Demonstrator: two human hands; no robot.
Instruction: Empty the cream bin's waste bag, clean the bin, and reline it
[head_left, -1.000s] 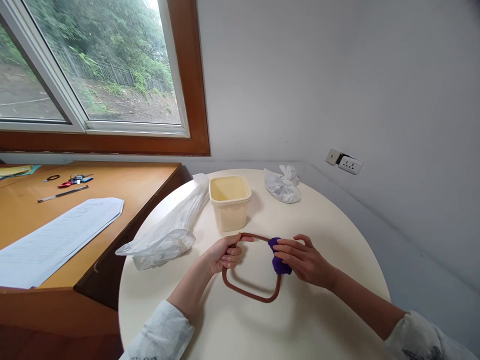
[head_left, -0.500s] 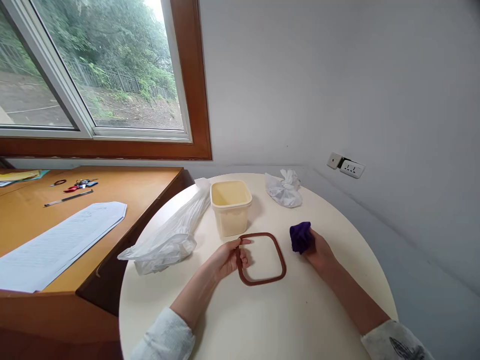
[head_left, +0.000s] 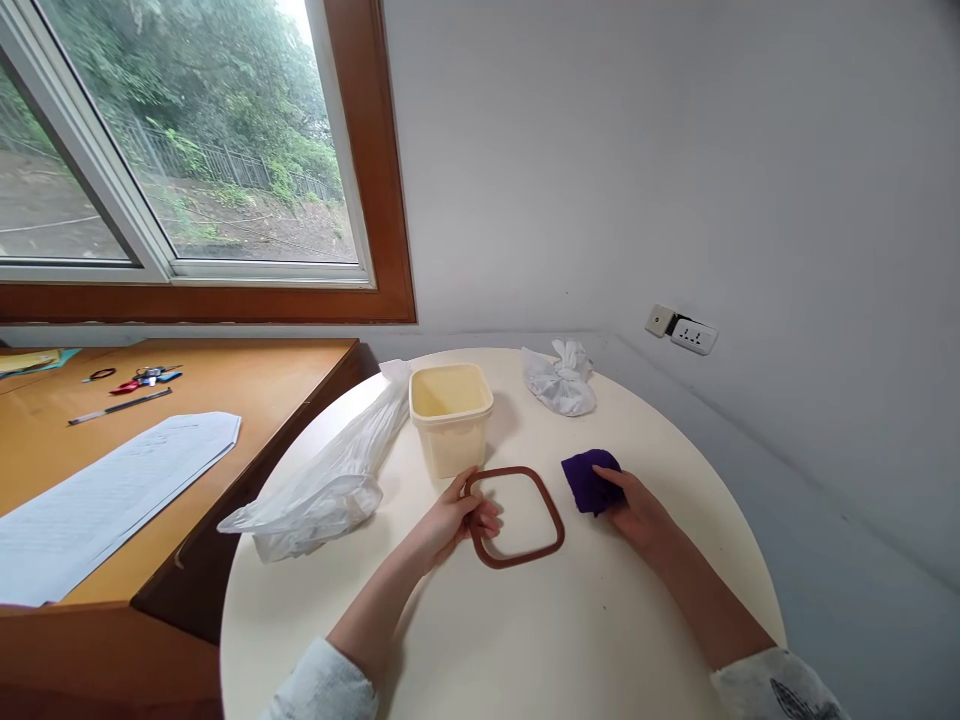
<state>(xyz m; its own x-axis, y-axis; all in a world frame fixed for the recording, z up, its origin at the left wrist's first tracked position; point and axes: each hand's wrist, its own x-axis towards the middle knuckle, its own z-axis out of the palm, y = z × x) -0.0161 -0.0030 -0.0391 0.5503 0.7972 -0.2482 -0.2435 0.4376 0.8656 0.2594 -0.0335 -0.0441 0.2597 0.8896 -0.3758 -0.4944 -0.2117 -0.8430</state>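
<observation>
Over a round table (head_left: 585, 640), the left hand (head_left: 454, 525), fingers curled closed, grips the left side of a brown rounded-square frame (head_left: 525, 558), its sides near equal. The right hand (head_left: 637, 510), thumb on top and partly closed, pinches a bunched purple cloth (head_left: 589, 482) just right of the frame, apart from it and nearer that hand. Beyond the frame stands a cream tub (head_left: 454, 440).

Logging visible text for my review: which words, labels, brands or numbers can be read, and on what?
No text can be read.
Papers: lines of writing, too small and blurred.
Right sleeve: dark motif, no readable letters.
Frame, cloth, tub: no lettering shows.
</observation>
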